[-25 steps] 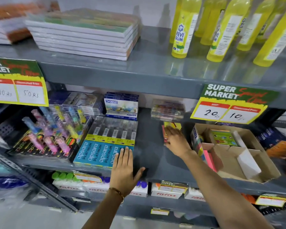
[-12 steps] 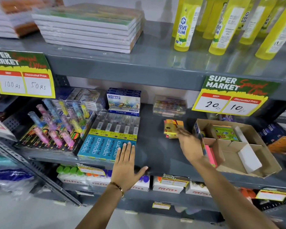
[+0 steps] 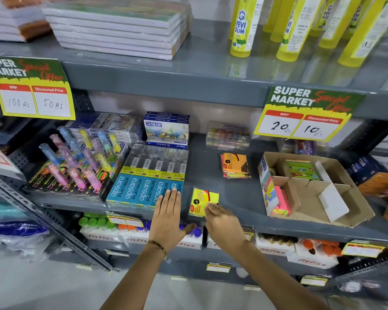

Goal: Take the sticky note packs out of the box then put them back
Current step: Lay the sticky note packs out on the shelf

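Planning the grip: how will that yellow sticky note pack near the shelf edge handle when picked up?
The yellow pack lies flat, so it probably won't roll or tip. Its wrapper looks glossy, so it may slide. Small and thin, likely light; the right hand touches its near corner.

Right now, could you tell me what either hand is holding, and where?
The right hand pinches the yellow sticky note pack at its near right corner; the left hand holds nothing.
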A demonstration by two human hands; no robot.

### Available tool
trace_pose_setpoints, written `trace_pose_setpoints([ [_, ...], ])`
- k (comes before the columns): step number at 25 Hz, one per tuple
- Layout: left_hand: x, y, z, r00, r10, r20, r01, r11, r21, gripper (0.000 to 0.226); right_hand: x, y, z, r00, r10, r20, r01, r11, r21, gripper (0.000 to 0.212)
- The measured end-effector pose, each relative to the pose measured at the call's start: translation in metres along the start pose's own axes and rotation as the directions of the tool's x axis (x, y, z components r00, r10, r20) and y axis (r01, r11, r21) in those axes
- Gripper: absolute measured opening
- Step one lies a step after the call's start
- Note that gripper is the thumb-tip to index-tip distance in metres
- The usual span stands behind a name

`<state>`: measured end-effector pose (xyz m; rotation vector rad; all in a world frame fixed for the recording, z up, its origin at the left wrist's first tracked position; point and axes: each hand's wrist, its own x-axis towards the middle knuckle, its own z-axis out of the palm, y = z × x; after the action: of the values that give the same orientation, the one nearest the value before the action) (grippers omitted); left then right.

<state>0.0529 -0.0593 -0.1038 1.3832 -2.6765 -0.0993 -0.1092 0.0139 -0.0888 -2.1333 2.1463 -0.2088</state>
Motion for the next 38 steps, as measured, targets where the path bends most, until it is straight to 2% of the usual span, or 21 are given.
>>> trace_pose_setpoints([
  [2, 0.001, -0.001, 0.003, 1.000, -0.004, -0.015, 0.004, 1.000, 0.005, 0.102, 0.006, 0.009, -0.009, 0.983, 0.075, -0.169, -0.056, 0.992, 0.112, 0.033],
  [4, 0.002, -0.002, 0.005, 1.000, -0.012, -0.017, 0.012, 1.000, 0.017, 0.098, 0.029, 0.035, -0.024, 0.941, 0.208, -0.268, -0.178, 0.975, 0.132, 0.039],
  [5, 0.002, -0.003, 0.006, 1.000, -0.010, -0.016, 0.010, 1.000, 0.020, 0.097, 0.044, 0.050, -0.033, 0.930, 0.265, -0.253, -0.241, 0.963, 0.122, 0.046],
  [7, 0.003, -0.004, 0.009, 0.999, 0.012, -0.038, -0.013, 1.000, -0.008, 0.094, 0.071, 0.080, -0.043, 0.932, 0.342, -0.123, -0.340, 0.940, 0.042, 0.055],
  [9, 0.004, -0.003, 0.011, 0.998, 0.014, -0.058, -0.015, 1.000, -0.020, 0.098, 0.085, 0.094, -0.044, 0.936, 0.353, -0.003, -0.352, 0.934, -0.057, 0.058],
  [11, 0.005, -0.003, 0.011, 0.997, 0.008, -0.074, -0.009, 1.000, -0.012, 0.100, 0.087, 0.102, -0.041, 0.941, 0.338, -0.015, -0.338, 0.936, -0.101, 0.058],
  [13, 0.005, -0.002, 0.011, 0.994, 0.020, -0.105, -0.020, 1.000, 0.000, 0.100, 0.083, 0.101, -0.049, 0.944, 0.314, -0.103, -0.326, 0.936, -0.133, 0.054],
  [14, 0.005, -0.003, 0.012, 0.993, 0.028, -0.117, -0.028, 1.000, 0.003, 0.100, 0.079, 0.098, -0.053, 0.939, 0.262, -0.225, -0.303, 0.937, -0.175, 0.054],
  [17, 0.004, -0.003, 0.012, 0.994, 0.005, -0.108, -0.003, 1.000, 0.024, 0.099, 0.047, 0.089, -0.061, 0.838, 0.123, -0.531, -0.271, 0.939, -0.210, 0.054],
  [19, 0.004, -0.003, 0.014, 0.997, -0.016, -0.081, 0.017, 1.000, 0.007, 0.100, 0.012, 0.085, -0.045, 0.810, 0.069, -0.583, -0.185, 0.973, -0.142, 0.052],
  [23, 0.004, -0.004, 0.018, 0.997, -0.018, -0.070, 0.016, 0.999, -0.032, 0.102, -0.047, 0.069, -0.010, 0.866, 0.084, -0.494, -0.170, 0.977, -0.132, 0.059],
  [28, 0.004, -0.004, 0.015, 0.997, -0.021, -0.075, 0.019, 0.999, -0.028, 0.101, -0.054, 0.061, 0.007, 0.859, 0.081, -0.505, -0.180, 0.972, -0.151, 0.034],
  [29, 0.004, -0.004, 0.015, 0.997, -0.021, -0.077, 0.019, 0.999, -0.026, 0.101, -0.055, 0.060, 0.008, 0.845, 0.076, -0.529, -0.174, 0.975, -0.137, 0.022],
  [30, 0.004, -0.004, 0.015, 0.997, -0.021, -0.074, 0.019, 1.000, -0.023, 0.101, -0.055, 0.060, 0.009, 0.826, 0.099, -0.555, -0.177, 0.980, -0.090, 0.015],
  [31, 0.004, -0.005, 0.016, 0.998, -0.022, -0.063, 0.021, 0.999, -0.025, 0.101, -0.052, 0.059, 0.006, 0.814, 0.140, -0.563, -0.186, 0.982, -0.025, 0.021],
  [33, 0.005, -0.004, 0.016, 0.998, -0.023, -0.063, 0.021, 0.999, -0.029, 0.101, -0.032, 0.061, -0.010, 0.803, 0.237, -0.547, -0.206, 0.971, 0.118, 0.021],
  [35, 0.005, -0.003, 0.014, 0.998, -0.017, -0.061, 0.016, 1.000, -0.025, 0.100, 0.007, 0.070, -0.032, 0.842, 0.310, -0.443, -0.242, 0.949, 0.204, 0.036],
  [37, 0.005, -0.003, 0.013, 0.997, 0.003, -0.072, -0.005, 1.000, -0.021, 0.100, 0.049, 0.082, -0.047, 0.920, 0.322, -0.222, -0.288, 0.942, 0.174, 0.051],
  [38, 0.005, -0.004, 0.013, 0.996, 0.010, -0.087, -0.013, 1.000, -0.026, 0.100, 0.067, 0.087, -0.050, 0.938, 0.332, -0.098, -0.320, 0.940, 0.115, 0.056],
])
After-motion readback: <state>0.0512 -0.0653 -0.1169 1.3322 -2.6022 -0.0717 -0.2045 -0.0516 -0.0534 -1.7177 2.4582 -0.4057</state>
